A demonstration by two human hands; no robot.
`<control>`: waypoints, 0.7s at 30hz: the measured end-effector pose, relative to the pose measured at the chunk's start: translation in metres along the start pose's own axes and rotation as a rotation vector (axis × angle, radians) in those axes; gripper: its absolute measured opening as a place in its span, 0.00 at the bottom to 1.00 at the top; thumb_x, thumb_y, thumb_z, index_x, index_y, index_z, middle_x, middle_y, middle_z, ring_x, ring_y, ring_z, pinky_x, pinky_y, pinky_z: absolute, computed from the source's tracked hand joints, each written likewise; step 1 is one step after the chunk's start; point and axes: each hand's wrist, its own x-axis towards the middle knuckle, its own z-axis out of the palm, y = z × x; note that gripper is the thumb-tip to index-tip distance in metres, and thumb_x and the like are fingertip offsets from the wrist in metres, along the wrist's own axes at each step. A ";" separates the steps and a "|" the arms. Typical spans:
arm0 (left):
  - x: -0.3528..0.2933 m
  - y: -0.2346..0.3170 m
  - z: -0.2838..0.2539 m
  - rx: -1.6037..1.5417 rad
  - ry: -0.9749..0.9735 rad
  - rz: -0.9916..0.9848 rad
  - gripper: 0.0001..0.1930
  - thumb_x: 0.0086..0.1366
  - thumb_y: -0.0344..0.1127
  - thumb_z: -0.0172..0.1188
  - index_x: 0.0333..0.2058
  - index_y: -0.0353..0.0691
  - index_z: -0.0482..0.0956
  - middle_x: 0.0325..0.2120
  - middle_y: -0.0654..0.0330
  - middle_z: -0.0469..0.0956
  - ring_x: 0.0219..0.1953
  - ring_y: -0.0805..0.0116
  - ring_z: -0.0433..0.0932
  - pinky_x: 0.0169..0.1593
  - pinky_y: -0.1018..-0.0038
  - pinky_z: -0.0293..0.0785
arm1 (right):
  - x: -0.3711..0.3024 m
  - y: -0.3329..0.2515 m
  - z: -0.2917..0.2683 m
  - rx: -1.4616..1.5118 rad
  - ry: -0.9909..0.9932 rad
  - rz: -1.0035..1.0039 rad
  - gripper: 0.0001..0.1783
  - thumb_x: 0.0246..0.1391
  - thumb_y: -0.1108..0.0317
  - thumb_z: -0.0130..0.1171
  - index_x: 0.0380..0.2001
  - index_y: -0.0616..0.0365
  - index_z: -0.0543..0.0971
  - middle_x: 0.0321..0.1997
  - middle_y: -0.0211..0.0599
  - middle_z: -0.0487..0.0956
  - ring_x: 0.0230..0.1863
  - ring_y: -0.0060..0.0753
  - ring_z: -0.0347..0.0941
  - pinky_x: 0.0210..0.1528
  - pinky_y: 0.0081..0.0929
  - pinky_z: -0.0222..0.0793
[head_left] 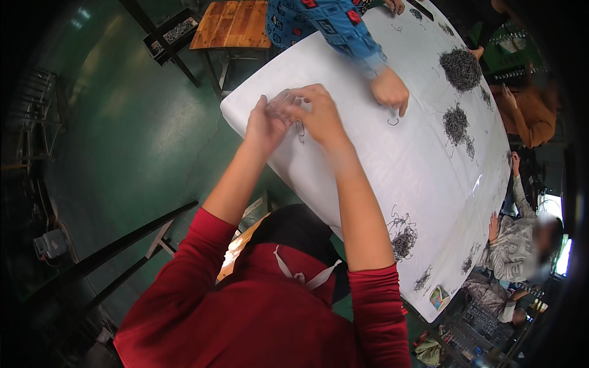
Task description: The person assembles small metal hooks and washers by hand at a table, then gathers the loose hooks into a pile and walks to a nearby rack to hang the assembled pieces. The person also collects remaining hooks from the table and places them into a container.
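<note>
Above the near left corner of the white-covered table, my left hand (267,124) is cupped, palm up, around several thin dark wire hooks (279,112). Over its palm, the fingers of my right hand (320,115) come together among the hooks, slightly smeared by motion. A bent wire hook (300,130) hangs below the fingers, between the two hands. Some of the hooks are hidden by my fingers. To the right, a co-worker's hand (391,91) points down beside a single hook (393,122) lying on the table.
Piles of dark hooks (460,69) (456,124) (403,243) lie on the white table (368,165). Other people (531,116) work along its far right side. A wooden stool (230,24) and a tray of metal parts (178,32) stand at the upper left, on the green floor (153,135).
</note>
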 end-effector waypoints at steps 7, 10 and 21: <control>0.008 0.007 -0.009 -0.023 0.080 0.085 0.24 0.71 0.44 0.33 0.50 0.28 0.68 0.45 0.49 0.73 0.49 0.54 0.72 0.55 0.60 0.69 | -0.013 0.012 -0.012 -0.380 -0.316 0.469 0.13 0.45 0.58 0.65 0.34 0.52 0.80 0.42 0.37 0.76 0.42 0.41 0.74 0.46 0.39 0.67; 0.007 0.011 -0.013 -0.066 0.081 0.103 0.24 0.71 0.44 0.33 0.50 0.29 0.68 0.45 0.49 0.73 0.50 0.53 0.71 0.57 0.59 0.67 | -0.027 0.004 0.013 -0.657 -0.189 0.421 0.17 0.47 0.56 0.63 0.35 0.56 0.79 0.41 0.37 0.76 0.44 0.39 0.74 0.47 0.44 0.64; -0.009 0.012 -0.017 0.045 0.121 0.089 0.25 0.71 0.47 0.34 0.52 0.31 0.68 0.47 0.50 0.73 0.54 0.54 0.68 0.61 0.55 0.61 | -0.032 0.002 0.026 -0.695 -0.113 0.406 0.10 0.52 0.66 0.51 0.33 0.60 0.76 0.38 0.42 0.76 0.41 0.45 0.74 0.45 0.48 0.61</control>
